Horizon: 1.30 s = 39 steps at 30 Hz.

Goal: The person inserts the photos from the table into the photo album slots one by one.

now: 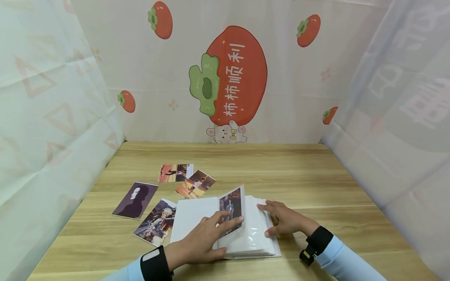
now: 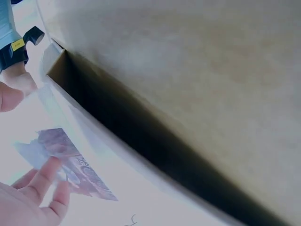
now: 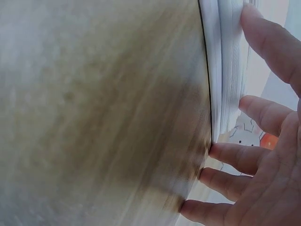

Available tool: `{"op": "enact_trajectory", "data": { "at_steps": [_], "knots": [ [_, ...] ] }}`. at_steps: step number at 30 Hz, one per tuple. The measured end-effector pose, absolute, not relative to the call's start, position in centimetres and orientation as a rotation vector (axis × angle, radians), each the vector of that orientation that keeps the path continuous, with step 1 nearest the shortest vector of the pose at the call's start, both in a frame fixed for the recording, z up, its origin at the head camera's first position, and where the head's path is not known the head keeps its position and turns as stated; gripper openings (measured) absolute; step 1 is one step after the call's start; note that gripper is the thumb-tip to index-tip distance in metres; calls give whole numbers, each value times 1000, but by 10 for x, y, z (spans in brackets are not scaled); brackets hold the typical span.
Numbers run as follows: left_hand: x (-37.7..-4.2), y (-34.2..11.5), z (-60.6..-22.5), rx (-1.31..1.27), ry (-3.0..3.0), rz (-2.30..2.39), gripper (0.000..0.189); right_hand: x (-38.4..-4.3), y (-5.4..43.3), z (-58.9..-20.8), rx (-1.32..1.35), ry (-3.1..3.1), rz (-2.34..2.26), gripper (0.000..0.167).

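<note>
A white photo album [image 1: 258,230] lies spread on the wooden table. One leaf, with a photo [image 1: 236,201] of a standing figure in its sleeve, is raised partway between the two sides. My left hand [image 1: 207,236] lies across the left side, its extended fingers touching that leaf; in the left wrist view its fingertips rest over the photo [image 2: 77,165]. At the right edge of the album is my right hand [image 1: 286,219]. The right wrist view has its thumb and index finger against the stacked pages [image 3: 230,66], the other fingers [image 3: 230,183] reaching down to the table.
Left of the album lie a dark purple silhouette photo [image 1: 135,200] and a photo of a white-haired figure [image 1: 157,222]. Behind them, two warm-toned photos [image 1: 172,173] [image 1: 195,185] overlap. A printed curtain [image 1: 281,78] hangs beyond the table's back edge [image 1: 281,145].
</note>
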<state>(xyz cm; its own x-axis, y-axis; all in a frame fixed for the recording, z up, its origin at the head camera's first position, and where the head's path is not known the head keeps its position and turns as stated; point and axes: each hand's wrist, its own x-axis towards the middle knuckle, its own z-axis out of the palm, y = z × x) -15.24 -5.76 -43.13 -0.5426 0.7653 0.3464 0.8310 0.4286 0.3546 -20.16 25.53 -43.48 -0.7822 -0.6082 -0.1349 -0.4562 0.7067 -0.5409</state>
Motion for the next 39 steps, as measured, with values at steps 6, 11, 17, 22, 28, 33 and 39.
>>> {"op": "enact_trajectory", "data": {
  "at_steps": [6, 11, 17, 22, 28, 33, 39],
  "knots": [
    [-151, -61, -431, -1419, -2451, -742, 86, -202, 257, -436, -861, 2622, -703, 84],
    [-150, -64, -430, -1344, -2439, -718, 78, -203, 257, -438, -856, 2622, -703, 84],
    [-148, -69, -426, -1262, -2394, -755, 64, -202, 257, -437, -859, 2611, -713, 84],
    [-146, -73, -421, -1164, -2301, -997, 37, -201, 257, -436, -861, 2602, -726, 84],
    [-144, -83, -417, -1024, -2105, -1340, 21, -201, 256, -437, -853, 2597, -731, 84],
    [-134, -93, -401, -877, -2227, -1467, 31, -201, 257, -437, -862, 2597, -724, 85],
    [-141, -118, -403, -842, -2580, -1402, 39, -202, 256, -438, -860, 2598, -720, 85]
  ]
}}
